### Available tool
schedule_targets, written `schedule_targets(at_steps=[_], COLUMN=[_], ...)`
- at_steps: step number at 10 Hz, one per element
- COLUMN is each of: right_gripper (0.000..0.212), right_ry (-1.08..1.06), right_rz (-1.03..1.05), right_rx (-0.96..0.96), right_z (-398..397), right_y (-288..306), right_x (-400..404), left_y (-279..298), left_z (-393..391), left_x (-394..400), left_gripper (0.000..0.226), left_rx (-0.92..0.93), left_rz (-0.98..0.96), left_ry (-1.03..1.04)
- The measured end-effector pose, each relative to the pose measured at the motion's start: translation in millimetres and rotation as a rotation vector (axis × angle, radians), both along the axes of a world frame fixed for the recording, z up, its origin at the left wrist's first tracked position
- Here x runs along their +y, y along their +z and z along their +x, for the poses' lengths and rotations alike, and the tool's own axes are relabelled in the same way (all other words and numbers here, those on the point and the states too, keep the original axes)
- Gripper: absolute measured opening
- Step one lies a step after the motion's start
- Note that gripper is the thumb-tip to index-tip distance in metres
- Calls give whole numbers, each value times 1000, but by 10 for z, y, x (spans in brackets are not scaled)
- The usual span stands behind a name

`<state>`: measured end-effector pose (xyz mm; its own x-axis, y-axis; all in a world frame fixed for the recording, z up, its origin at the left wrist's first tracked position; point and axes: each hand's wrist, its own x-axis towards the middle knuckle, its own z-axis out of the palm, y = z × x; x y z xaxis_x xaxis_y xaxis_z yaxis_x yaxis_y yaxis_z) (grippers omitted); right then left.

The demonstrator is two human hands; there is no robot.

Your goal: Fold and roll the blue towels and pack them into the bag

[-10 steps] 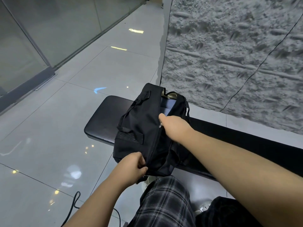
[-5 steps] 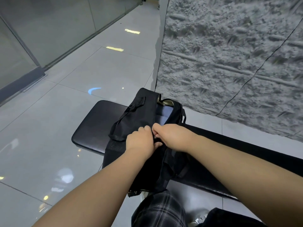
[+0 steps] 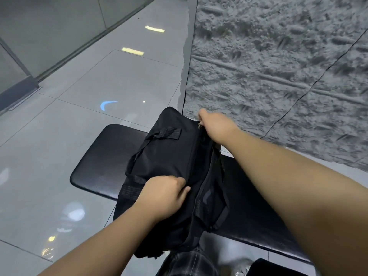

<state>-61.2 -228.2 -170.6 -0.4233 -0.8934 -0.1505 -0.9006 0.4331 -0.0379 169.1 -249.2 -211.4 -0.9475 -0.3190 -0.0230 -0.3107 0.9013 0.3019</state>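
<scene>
A black fabric bag lies on a black padded bench, with its near end hanging over the bench's front edge. My left hand grips the bag's cloth beside the zip line near its middle. My right hand pinches the zip pull at the bag's far end, by the wall. The zip line looks closed along the top. No blue towel shows; the inside of the bag is hidden.
A rough grey stone wall rises right behind the bench. Glossy grey floor tiles spread to the left, up to a glass partition. My checked trouser leg is at the bottom edge.
My right hand has run the zip pull from the bag's middle to its far end, covering the blue towel. My left hand came up from the bag's near corner to its middle.
</scene>
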Motion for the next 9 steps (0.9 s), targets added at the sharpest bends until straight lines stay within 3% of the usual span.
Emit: schedule_targets(at_steps=[3,4,5,6,7,8,9], right_gripper=[39,28,34,44,54,61,66], right_ry=[-262,-289,-255,-134,-33,21,-1], right_rz=[-1,-74,-192,-252,-230,-261,-246], right_rx=[120,59,-24,-40,-11,122,190], right_z=[65,101,164,351,589,803,987], right_y=[-169,-178,-177,-170,-248,-342,-443], right_x=[-263,-185,1,375,858,1425,2022], left_y=[-5,33,17,-71,-227,-399,-470], left_z=[110,80,75,121,198,350,496], left_x=[76,84,86,137,225,342,542], left_gripper=[33,31,31,48,65,76,82], left_rx=[31,-21,25,108,26,-128,-112], left_rz=[-19,-70,-149,-178,-283,-230,-266], left_ry=[66,98,111,118,48,19,-19])
